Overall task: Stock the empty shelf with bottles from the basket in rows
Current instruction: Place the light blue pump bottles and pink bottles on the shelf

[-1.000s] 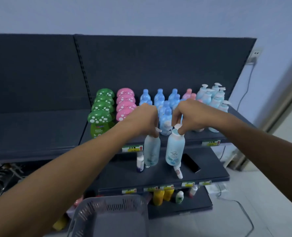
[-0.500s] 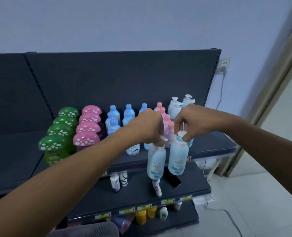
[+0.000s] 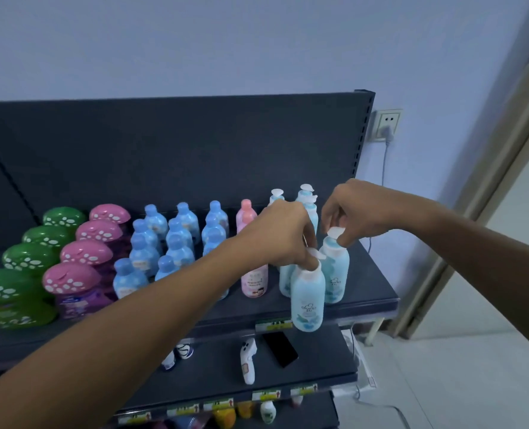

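My left hand (image 3: 283, 235) grips the pump top of a light-blue pump bottle (image 3: 307, 297) that hangs at the front edge of the dark top shelf (image 3: 368, 292). My right hand (image 3: 354, 212) pinches the pump head of a second light-blue pump bottle (image 3: 336, 275), which stands on the shelf at the front of the right-hand row. More pump bottles (image 3: 306, 196) stand behind them. To the left are rows of pink bottles (image 3: 254, 280), small blue bottles (image 3: 176, 239), pink mushroom-cap bottles (image 3: 83, 255) and green mushroom-cap bottles (image 3: 28, 258). The basket is out of view.
A lower shelf (image 3: 319, 357) holds a black phone (image 3: 280, 348), a white thermometer-like device (image 3: 247, 360) and small bottles. Yellow bottles (image 3: 224, 416) sit lower down. A wall socket with a plug and cable (image 3: 387, 125) is at the right, beside a door frame.
Both hands have carried the two pump bottles up and right from in front of the lower shelf to the top shelf's right end. The basket has left the view.
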`<state>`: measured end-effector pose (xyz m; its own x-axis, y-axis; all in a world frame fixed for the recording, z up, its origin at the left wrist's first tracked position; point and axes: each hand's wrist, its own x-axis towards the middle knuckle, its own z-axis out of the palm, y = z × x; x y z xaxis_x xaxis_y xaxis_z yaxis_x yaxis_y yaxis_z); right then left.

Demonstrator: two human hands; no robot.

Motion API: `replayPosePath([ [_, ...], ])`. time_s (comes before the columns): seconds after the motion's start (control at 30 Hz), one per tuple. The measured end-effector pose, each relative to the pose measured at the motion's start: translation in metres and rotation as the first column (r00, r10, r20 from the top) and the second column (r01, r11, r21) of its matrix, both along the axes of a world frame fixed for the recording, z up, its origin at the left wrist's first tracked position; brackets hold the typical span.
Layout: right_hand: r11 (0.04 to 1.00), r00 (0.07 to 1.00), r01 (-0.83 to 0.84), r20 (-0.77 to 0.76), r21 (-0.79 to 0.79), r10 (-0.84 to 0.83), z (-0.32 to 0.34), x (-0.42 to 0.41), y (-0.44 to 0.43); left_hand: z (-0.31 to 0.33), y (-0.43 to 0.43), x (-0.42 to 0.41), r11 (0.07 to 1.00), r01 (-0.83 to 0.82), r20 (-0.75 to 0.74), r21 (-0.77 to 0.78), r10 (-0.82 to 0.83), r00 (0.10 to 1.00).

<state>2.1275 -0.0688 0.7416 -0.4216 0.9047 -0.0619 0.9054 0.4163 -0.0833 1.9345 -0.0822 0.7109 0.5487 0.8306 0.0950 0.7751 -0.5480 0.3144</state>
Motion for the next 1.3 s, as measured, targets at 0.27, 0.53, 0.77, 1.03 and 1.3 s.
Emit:
replayPosePath([
  [0.27, 0.998, 0.999, -0.048, -0.003, -0.04, 0.048, -0.013, 0.03, 0.04, -0.01, 0.019, 0.042, 0.993, -0.105, 0.088, 0.062, 0.099, 0.991],
  [0.53, 0.991, 0.99, -0.137, -0.027, -0.01, 0.137, -0.023, 0.042, 0.079, -0.014, 0.038, 0.066, 0.978, -0.204, 0.094, 0.05, 0.199, 0.976],
  [0.77, 0.986, 0.984, -0.166, -0.07, -0.015, 0.165, -0.038, 0.046, 0.111, -0.031, 0.056, 0.074, 0.973, -0.231, 0.121, 0.014, 0.228, 0.966],
  [1.03, 0.986, 0.984, -0.163, -0.079, -0.033, 0.16, -0.051, 0.053, 0.129, -0.038, 0.067, 0.084, 0.971, -0.231, 0.164, -0.067, 0.239, 0.957],
  [1.3, 0.988, 0.984, -0.145, -0.108, -0.059, 0.138, -0.056, 0.056, 0.135, -0.048, 0.071, 0.09, 0.967, -0.247, 0.149, -0.07, 0.255, 0.955],
])
